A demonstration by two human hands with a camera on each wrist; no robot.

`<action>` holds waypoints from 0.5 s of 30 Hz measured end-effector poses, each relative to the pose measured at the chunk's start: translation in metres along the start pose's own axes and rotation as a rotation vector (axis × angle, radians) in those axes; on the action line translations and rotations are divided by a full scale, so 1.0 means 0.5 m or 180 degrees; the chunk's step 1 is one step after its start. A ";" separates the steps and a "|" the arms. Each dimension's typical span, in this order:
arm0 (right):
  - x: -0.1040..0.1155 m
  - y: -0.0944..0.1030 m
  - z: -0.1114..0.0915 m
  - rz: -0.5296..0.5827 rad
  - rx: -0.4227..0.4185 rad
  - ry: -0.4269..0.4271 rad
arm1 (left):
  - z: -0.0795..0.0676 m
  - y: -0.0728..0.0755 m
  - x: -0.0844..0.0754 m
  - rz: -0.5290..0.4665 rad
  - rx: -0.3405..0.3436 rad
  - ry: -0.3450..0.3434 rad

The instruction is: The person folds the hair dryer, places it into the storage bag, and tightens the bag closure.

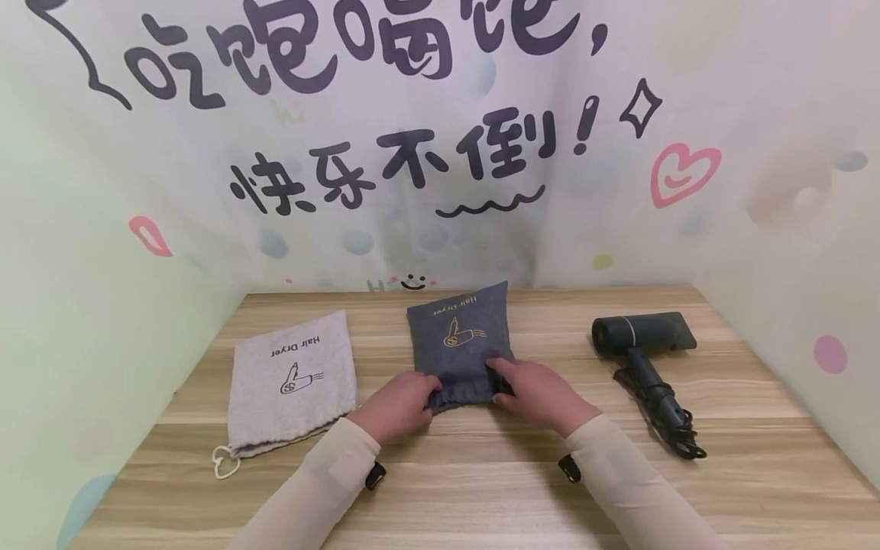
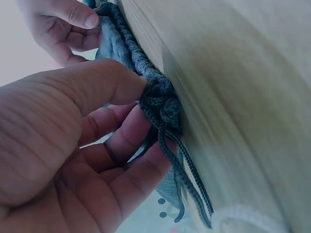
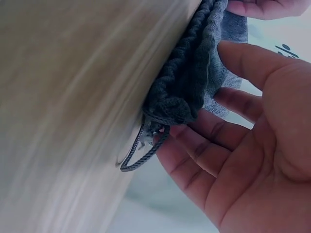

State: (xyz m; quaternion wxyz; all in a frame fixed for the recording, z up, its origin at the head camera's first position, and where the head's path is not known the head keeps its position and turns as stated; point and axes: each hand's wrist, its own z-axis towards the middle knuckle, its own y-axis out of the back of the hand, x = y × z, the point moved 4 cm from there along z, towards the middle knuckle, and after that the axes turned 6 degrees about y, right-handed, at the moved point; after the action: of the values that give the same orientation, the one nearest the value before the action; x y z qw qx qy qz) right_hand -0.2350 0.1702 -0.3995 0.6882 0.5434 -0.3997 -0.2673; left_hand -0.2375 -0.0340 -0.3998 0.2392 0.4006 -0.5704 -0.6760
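A dark grey drawstring bag (image 1: 461,344) with a gold hair dryer print lies mid-table, its gathered mouth toward me. My left hand (image 1: 395,405) pinches the left corner of that mouth, beside the knotted cord (image 2: 170,158) in the left wrist view. On the bag's right side is my right hand (image 1: 543,393), one digit on the front and the other fingers at the side edge. A cord loop (image 3: 146,160) hangs from this corner in the right wrist view. What the bag holds is hidden.
To the left lies a light beige drawstring bag (image 1: 296,382) with a black hair dryer print and white cord. A dark hair dryer (image 1: 646,336), its cable bundled along the handle, lies on the right. Behind the wooden table (image 1: 467,489) hangs a printed cloth (image 1: 385,252).
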 end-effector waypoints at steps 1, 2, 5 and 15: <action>0.001 0.001 0.000 0.0001 0.0014 -0.0002 | 0.001 -0.001 0.001 0.0005 0.0006 0.0013; 0.002 0.001 0.000 0.0001 0.0026 -0.0005 | 0.001 -0.002 0.002 0.0010 0.0011 0.0022; 0.003 0.002 -0.001 0.0027 0.0054 -0.0018 | 0.002 -0.003 0.003 -0.0014 0.0026 0.0047; -0.016 0.025 -0.009 0.0180 -0.0043 -0.0003 | -0.014 0.003 0.019 -0.0127 0.0012 0.0073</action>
State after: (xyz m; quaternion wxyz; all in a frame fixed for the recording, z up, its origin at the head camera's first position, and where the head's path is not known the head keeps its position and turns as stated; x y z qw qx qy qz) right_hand -0.2363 0.1826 -0.3902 0.6989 0.5271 -0.4134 -0.2507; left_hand -0.2374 -0.0459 -0.4013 0.2314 0.4201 -0.5608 -0.6749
